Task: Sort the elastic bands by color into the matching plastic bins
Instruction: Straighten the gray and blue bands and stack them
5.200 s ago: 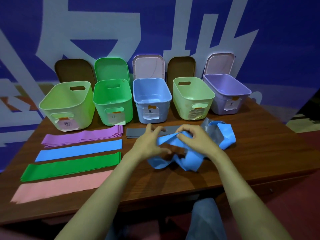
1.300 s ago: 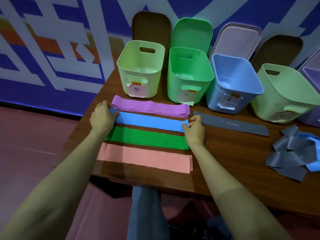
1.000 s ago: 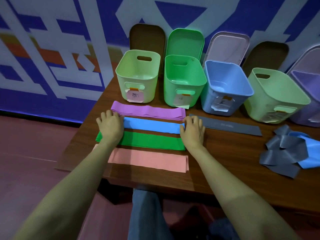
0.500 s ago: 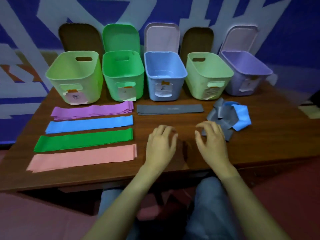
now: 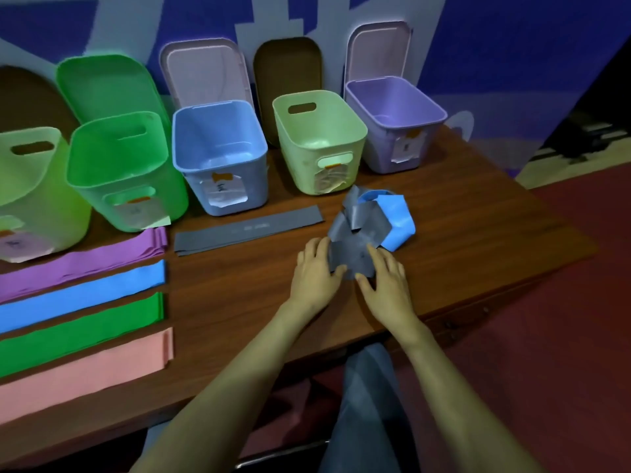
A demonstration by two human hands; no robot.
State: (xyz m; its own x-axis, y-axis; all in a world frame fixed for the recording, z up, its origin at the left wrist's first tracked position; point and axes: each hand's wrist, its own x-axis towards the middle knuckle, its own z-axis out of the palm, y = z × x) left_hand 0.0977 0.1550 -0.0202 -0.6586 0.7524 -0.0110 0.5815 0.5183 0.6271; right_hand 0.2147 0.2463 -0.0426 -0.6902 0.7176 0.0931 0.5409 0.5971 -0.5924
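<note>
Hands lay spread: left hand (image 5: 316, 273) and right hand (image 5: 387, 279) rested their fingers on the near edge of the grey tangle (image 5: 358, 230), pinching nothing that showed. It sat on the counter (image 5: 478, 240) just before the pale green bin (image 5: 307, 172). Trouble seemed likeliest from the blue band (image 5: 397, 216) looped into it: lifting the grey could drag the blue along into the wrong bin, or flick it off the counter. Pale green bin, blue bin (image 5: 254, 186) and purple bin (image 5: 375, 148) looked empty; the green bin (image 5: 160, 196) hid its floor
</note>
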